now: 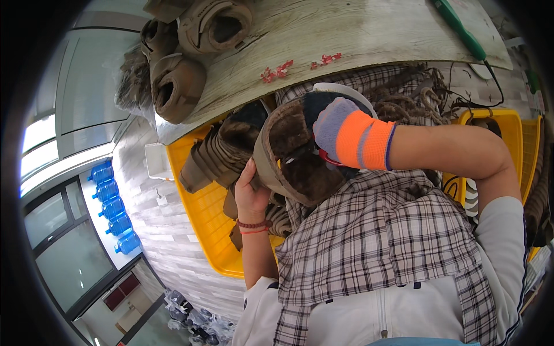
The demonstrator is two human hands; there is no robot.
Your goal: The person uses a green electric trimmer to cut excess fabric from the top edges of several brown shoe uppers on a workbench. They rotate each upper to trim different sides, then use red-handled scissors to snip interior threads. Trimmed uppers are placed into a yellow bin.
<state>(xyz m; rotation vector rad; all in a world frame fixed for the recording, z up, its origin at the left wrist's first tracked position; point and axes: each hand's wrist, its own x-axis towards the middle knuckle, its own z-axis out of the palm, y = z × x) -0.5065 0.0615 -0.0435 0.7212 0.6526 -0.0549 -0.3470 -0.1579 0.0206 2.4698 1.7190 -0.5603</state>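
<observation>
My bare left hand (252,195) grips the brown outer edge of a fur-lined boot (266,151), thumb up along its side. The boot's wide opening faces me and shows dark brown pile; a white curved edge and dark blue material show at its far end. My right hand (345,132), in a grey and orange knit glove, is closed over the boot's right side. A red curved handle (329,157) shows under the gloved fingers, with small bright glints inside the boot beside it. The rest of this tool is hidden.
Stacked brown boot uppers (216,147) fill a yellow basket (216,254) at left. More brown boots (179,86) stand on the wooden table (346,32), with a green corded tool (461,32) at far right. Brown strips (404,104) lie by the table edge; another yellow basket (513,130) stands right.
</observation>
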